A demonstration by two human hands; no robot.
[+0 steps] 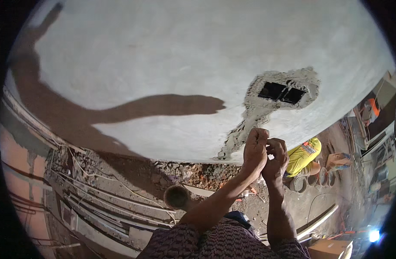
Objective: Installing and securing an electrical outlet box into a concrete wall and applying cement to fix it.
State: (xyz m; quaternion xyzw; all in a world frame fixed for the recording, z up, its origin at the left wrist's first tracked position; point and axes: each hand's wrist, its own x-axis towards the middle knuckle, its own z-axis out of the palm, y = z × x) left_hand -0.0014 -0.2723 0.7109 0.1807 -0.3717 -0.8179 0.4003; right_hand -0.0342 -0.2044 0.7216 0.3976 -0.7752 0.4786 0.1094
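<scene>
My left hand (255,150) is closed, with the fingers curled in. Right beside it, my right hand (276,160) is bent into a pinch, the two meeting in front of the lower part of a pale plastered wall (163,60). Anything between the fingers is too small or hidden to make out. Just above the hands, a rough strip of grey mortar (243,129) runs down the wall. It widens at the top around two black electrical boxes (282,93) set side by side in the wall.
A round bucket (176,197) stands by the rubble at the wall's foot. Long pipes (116,203) lie on the floor at left. To the right a person in a yellow shirt (305,154) is bent low near several buckets (298,184). A bright lamp (374,235) shines at lower right.
</scene>
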